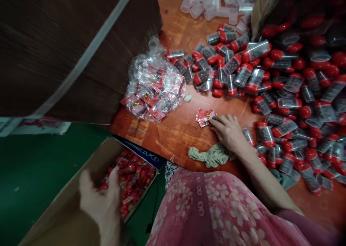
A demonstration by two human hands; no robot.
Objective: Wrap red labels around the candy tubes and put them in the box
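Observation:
My left hand is over a cardboard box on the lower left, blurred by motion, thumb and fingers apart with nothing between them. Many small red packaged pieces lie inside that box. On the orange-brown table, my right hand has its fingertips on a few small red printed cards. How firmly the fingers grip the cards is hard to make out. A crumpled pale green cloth lies just below this hand. Left of the cards sits a clear plastic bag of similar red cards.
Clear tubes with red caps are heaped across the table's right side, close to my right forearm. Clear empty tubes lie at the back. A large dark strapped box blocks the upper left.

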